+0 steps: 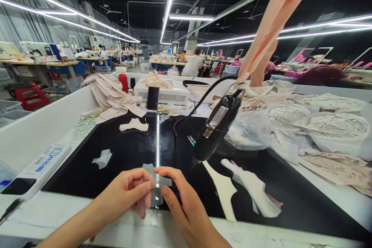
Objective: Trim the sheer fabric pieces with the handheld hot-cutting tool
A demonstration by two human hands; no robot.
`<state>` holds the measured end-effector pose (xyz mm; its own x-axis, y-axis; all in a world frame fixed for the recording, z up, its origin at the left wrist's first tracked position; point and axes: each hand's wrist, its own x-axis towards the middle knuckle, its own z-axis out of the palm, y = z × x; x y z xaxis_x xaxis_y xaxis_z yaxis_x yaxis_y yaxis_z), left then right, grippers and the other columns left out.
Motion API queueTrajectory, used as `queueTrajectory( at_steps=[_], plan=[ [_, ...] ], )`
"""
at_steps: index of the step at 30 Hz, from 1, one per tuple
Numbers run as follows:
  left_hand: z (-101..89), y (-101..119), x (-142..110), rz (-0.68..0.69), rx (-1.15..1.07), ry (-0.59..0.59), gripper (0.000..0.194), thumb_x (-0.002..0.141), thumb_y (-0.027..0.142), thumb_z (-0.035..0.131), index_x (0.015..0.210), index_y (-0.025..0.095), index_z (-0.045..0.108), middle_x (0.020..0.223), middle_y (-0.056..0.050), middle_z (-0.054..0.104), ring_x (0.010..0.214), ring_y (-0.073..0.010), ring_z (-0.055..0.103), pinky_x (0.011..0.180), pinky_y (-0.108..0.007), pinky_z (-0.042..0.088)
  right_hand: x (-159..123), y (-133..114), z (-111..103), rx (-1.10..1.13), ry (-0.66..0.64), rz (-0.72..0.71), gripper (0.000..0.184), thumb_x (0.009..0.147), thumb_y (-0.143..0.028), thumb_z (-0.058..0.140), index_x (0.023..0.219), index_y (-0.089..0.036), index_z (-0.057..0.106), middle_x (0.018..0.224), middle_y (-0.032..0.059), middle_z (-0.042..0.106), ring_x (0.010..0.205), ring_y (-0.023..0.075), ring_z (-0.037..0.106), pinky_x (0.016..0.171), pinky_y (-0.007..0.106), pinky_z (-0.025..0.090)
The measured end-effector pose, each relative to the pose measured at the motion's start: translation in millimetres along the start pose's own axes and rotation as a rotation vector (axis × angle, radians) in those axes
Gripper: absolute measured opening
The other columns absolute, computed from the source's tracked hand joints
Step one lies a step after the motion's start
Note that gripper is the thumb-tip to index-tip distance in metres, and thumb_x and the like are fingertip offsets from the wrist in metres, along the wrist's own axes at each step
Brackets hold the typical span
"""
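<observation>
My left hand (128, 193) and my right hand (181, 201) meet over the near edge of a glossy black table top (122, 151). Both pinch a small, thin, translucent cut piece (156, 180), thumb and forefinger closed on its left and right sides. A black hand-held tool (216, 126) with a metal clip hangs just beyond my right hand, its cable running back; it is tied to peach straps (270, 27) hanging from above. A white cut piece (102, 159) lies left of my hands, and larger white pieces (252, 190) lie to the right.
A remote-like white device (37, 168) rests on the left rim. A beige garment pile (112, 97), white box unit (167, 91) and dark phone (152, 98) stand at the back. Lace pieces (331, 124) and a plastic bag (250, 130) fill the right side. Other people work at distant benches.
</observation>
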<state>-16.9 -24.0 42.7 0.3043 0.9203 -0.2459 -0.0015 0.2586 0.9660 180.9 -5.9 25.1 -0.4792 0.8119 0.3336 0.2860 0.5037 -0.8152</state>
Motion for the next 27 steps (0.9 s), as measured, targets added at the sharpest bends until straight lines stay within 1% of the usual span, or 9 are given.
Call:
queueTrajectory(
  at_steps=[4, 9, 11, 14, 15, 18, 21, 23, 27],
  plan=[
    [-1.2, 2.6, -0.8, -0.004, 0.014, -0.004, 0.050, 0.080, 0.067, 0.067, 0.087, 0.018, 0.058, 0.061, 0.005, 0.061, 0.047, -0.0090, 0.054, 0.051, -0.022, 0.040, 7.8, -0.8, 2.7, 0.068, -0.085, 0.036, 0.019, 0.103, -0.037, 0.045, 0.112, -0.027, 0.058, 0.105, 0.0009, 0.068, 0.098, 0.0163, 0.065, 0.087, 0.027, 0.050],
    [-6.7, -3.8, 4.7, 0.026, 0.061, 0.002, 0.043, 0.086, 0.060, 0.063, 0.090, 0.018, 0.058, 0.057, 0.006, 0.057, 0.044, -0.0083, 0.048, 0.049, -0.022, 0.040, 15.3, 2.4, 5.2, 0.091, -0.057, 0.093, 0.015, 0.098, -0.034, 0.054, 0.090, -0.023, 0.061, 0.084, -0.0004, 0.065, 0.081, 0.0158, 0.062, 0.078, 0.026, 0.050],
    [-9.3, -6.8, 7.4, 0.032, 0.085, 0.042, 0.038, 0.086, 0.055, 0.063, 0.096, 0.018, 0.058, 0.061, 0.006, 0.058, 0.046, -0.0089, 0.050, 0.050, -0.022, 0.041, 17.7, 4.1, 4.9, 0.079, -0.041, 0.128, 0.016, 0.096, -0.032, 0.055, 0.087, -0.023, 0.064, 0.080, 0.0000, 0.064, 0.076, 0.0158, 0.061, 0.071, 0.025, 0.050],
    [-12.2, -8.0, 8.8, 0.062, 0.156, 0.146, 0.033, 0.087, 0.046, 0.063, 0.106, 0.021, 0.056, 0.069, 0.006, 0.058, 0.051, -0.0101, 0.053, 0.054, -0.024, 0.045, 21.5, 5.8, 2.8, 0.088, -0.032, 0.206, 0.018, 0.095, -0.032, 0.054, 0.087, -0.022, 0.067, 0.082, 0.0013, 0.064, 0.064, 0.0139, 0.058, 0.053, 0.023, 0.047],
    [-12.8, -7.3, 8.5, 0.069, 0.191, 0.183, 0.031, 0.087, 0.044, 0.061, 0.108, 0.022, 0.055, 0.071, 0.006, 0.057, 0.053, -0.0105, 0.054, 0.054, -0.024, 0.045, 23.0, 6.3, 2.0, 0.075, -0.027, 0.213, 0.019, 0.096, -0.032, 0.054, 0.088, -0.023, 0.068, 0.083, 0.0015, 0.064, 0.061, 0.0135, 0.058, 0.051, 0.023, 0.046],
    [-13.8, -3.6, 6.0, 0.067, 0.358, 0.277, 0.026, 0.091, 0.041, 0.054, 0.111, 0.025, 0.052, 0.073, 0.007, 0.057, 0.056, -0.0123, 0.054, 0.054, -0.024, 0.044, 27.9, 7.7, -0.1, -0.050, -0.001, 0.142, 0.019, 0.097, -0.028, 0.053, 0.089, -0.024, 0.070, 0.084, 0.0010, 0.067, 0.068, 0.0149, 0.061, 0.060, 0.025, 0.049],
    [-14.6, -1.8, 4.0, 0.114, 0.648, 0.380, 0.015, 0.094, 0.037, 0.049, 0.105, 0.027, 0.051, 0.073, 0.007, 0.058, 0.060, -0.0138, 0.055, 0.057, -0.025, 0.039, 32.3, 10.8, 0.8, -0.171, -0.001, 0.060, 0.019, 0.098, -0.021, 0.053, 0.094, -0.025, 0.071, 0.089, 0.0011, 0.070, 0.080, 0.0166, 0.065, 0.072, 0.027, 0.051],
    [-15.4, -3.5, 4.1, 0.160, 0.843, 0.431, 0.009, 0.097, 0.034, 0.046, 0.098, 0.026, 0.051, 0.072, 0.007, 0.059, 0.059, -0.0141, 0.054, 0.057, -0.025, 0.035, 33.8, 14.2, 3.3, -0.246, -0.003, 0.025, 0.019, 0.098, -0.019, 0.052, 0.098, -0.024, 0.070, 0.092, 0.0012, 0.071, 0.083, 0.0163, 0.067, 0.074, 0.027, 0.051],
    [-17.8, -11.9, 6.6, 0.200, 1.110, 0.419, 0.019, 0.101, 0.032, 0.041, 0.086, 0.025, 0.052, 0.071, 0.005, 0.061, 0.059, -0.0156, 0.057, 0.058, -0.027, 0.031, 33.1, 23.3, 10.1, -0.473, 0.023, -0.070, 0.018, 0.100, -0.019, 0.053, 0.101, -0.024, 0.071, 0.091, 0.0005, 0.071, 0.080, 0.0149, 0.068, 0.066, 0.025, 0.049]
  ],
)
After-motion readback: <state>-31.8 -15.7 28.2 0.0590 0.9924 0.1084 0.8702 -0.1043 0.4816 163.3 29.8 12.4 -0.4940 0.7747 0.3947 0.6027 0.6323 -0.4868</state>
